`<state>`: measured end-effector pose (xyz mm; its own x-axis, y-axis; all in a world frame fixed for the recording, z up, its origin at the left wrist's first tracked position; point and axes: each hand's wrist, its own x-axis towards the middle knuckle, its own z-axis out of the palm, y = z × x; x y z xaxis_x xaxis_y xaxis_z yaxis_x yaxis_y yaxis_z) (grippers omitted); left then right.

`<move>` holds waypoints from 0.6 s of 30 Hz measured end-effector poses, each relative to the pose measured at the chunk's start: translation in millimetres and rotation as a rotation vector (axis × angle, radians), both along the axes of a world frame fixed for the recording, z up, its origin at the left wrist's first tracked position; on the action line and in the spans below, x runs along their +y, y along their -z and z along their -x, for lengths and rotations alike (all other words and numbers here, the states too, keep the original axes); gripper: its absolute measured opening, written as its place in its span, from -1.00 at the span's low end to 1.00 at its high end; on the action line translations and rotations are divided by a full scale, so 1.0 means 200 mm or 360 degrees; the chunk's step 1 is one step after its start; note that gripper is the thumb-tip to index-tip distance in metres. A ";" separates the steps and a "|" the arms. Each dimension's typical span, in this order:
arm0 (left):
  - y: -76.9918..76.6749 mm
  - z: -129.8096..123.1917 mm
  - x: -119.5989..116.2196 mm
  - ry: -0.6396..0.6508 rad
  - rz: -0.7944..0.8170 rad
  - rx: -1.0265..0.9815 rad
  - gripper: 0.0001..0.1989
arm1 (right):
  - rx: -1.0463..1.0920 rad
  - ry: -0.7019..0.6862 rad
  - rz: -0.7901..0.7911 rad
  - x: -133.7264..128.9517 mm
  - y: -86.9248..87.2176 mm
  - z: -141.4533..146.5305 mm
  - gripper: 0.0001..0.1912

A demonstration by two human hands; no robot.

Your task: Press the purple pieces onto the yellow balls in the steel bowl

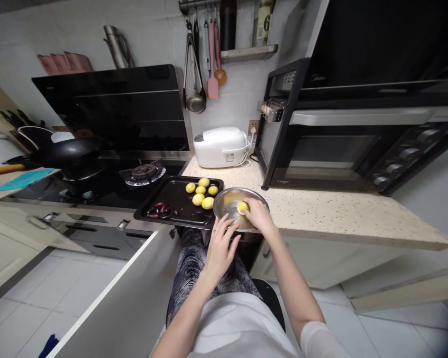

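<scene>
My right hand reaches into a round steel bowl and grips a yellow, lemon-like fruit between thumb and fingers. The bowl stands at the counter's front, against the right end of a black baking tray. At the bowl's near left rim is my left hand, fingers spread and nothing in it. Whether its fingertips touch the rim, I cannot tell. Several more yellow fruits lie on the tray's right half. Small, glossy dark red oval fruits are heaped at its front left.
A white rice cooker stands behind the tray and bowl. On the right, a black oven sits on the speckled counter. Left are a gas burner and a wok. A cabinet door stands open beside my legs.
</scene>
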<state>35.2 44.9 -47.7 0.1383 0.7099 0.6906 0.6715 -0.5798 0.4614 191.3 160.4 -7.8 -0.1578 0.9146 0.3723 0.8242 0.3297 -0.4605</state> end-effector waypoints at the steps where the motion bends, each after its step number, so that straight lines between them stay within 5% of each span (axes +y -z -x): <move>1: 0.00 0.00 0.00 0.0000 -0.0001 0.0000 -0.65 | 0.0001 -0.0001 -0.0012 0.00 0.00 -0.01 -0.63; 18: -0.02 0.00 -0.01 0.0006 0.0042 -0.0015 -0.60 | 0.0419 -0.0110 -0.0278 -0.19 -0.02 -0.09 -0.68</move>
<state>35.2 43.7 -43.6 0.1347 0.7273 0.6730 0.6648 -0.5700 0.4829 209.3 123.4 -4.0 -0.0950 0.8236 0.5592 0.6571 0.4738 -0.5863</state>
